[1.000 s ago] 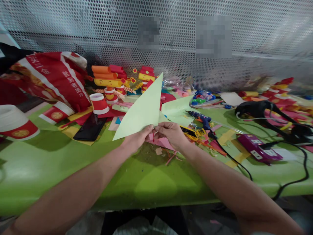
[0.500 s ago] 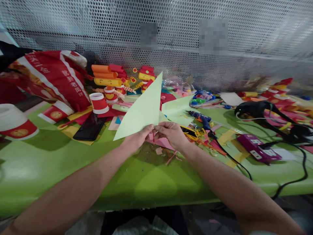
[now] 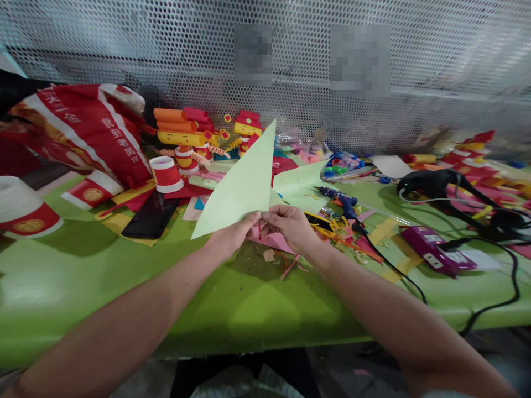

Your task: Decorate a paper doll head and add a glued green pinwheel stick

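Note:
A pale green sheet of paper (image 3: 240, 182), pointed at the top, stands up in front of me above the table. My left hand (image 3: 243, 228) grips its lower edge, thumb at the lower right corner. Close against that thumb, my right hand (image 3: 286, 224) pinches the same corner between closed fingers. A thin red piece (image 3: 260, 228) shows between the hands; which hand holds it I cannot tell. Behind my right hand lies another pale green sheet (image 3: 296, 185), with yellow-handled scissors (image 3: 321, 224) and a blue glue gun (image 3: 342, 200) beside it.
Red and white paper cups (image 3: 166, 174), a black phone (image 3: 151, 215) and a red bag (image 3: 99, 127) are on the left. Paper figures (image 3: 182, 141) stand at the back. A purple power strip (image 3: 435, 249), black cables and paper scraps occupy the right of the green table (image 3: 207, 320).

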The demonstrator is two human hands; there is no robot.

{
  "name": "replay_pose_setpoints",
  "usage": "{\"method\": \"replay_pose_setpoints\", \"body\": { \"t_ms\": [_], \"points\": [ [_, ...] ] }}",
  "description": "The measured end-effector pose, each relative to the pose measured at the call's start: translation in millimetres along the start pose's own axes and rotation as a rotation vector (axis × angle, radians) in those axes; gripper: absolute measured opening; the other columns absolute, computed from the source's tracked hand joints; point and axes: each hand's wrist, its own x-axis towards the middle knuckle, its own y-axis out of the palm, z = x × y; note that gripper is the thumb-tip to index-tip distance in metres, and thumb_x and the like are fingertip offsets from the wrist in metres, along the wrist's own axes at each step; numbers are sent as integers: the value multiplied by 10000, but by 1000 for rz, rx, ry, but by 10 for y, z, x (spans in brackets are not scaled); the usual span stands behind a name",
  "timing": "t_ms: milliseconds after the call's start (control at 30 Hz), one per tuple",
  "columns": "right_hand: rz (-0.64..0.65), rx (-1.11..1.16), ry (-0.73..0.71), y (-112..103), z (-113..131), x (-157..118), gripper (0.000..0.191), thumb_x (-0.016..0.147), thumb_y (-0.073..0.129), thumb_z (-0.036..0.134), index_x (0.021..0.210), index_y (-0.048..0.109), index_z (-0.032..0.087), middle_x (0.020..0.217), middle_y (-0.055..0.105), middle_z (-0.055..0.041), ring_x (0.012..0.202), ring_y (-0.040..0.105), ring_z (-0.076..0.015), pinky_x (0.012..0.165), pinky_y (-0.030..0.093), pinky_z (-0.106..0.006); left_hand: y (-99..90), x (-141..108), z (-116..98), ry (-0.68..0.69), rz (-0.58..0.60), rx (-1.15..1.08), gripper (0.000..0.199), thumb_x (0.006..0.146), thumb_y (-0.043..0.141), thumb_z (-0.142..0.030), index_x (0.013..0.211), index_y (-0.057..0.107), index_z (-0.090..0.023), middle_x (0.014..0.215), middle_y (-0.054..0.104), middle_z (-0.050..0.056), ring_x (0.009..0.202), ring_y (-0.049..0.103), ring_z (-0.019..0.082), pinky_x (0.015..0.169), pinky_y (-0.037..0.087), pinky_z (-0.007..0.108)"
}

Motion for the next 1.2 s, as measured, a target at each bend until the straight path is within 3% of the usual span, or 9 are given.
{"method": "replay_pose_setpoints", "body": {
  "t_ms": [233,533,800,933,1200],
  "points": [
    [1,-9,-13,-7,-12,8,304,516,792,366,597,616,132,527,649,8,411,584,-96,429,501,-226,22,22,37,174,8,-88,439,766,440,-565,505,536,-226,626,611,37,653,547,218,760,388,364],
    [-10,2,-33,-1,-13,11,306,500,796,372,580,609,144,520,652,13,402,580,-88,429,499,-214,11,-6,8,245,8,-67,496,806,399,-531,427,432,-214,509,510,7,548,480,173,730,361,347],
    [0,-15,-34,21,3,4,308,496,787,394,610,646,145,551,658,6,403,563,-85,421,484,-222,-1,4,20,198,22,-3,515,802,364,-572,438,436,-215,462,459,0,527,469,174,635,353,318],
    [15,-29,-40,16,-2,7,293,528,771,393,623,640,149,563,658,4,406,561,-88,428,479,-232,3,18,30,173,14,2,505,804,360,-568,460,447,-208,525,509,6,553,485,169,660,362,323],
    [-18,21,-17,4,2,4,303,485,802,357,608,624,145,545,650,15,406,561,-84,428,488,-230,-5,-10,11,176,27,26,479,810,370,-541,454,434,-227,418,404,-2,588,514,209,658,398,342]
  ]
}}
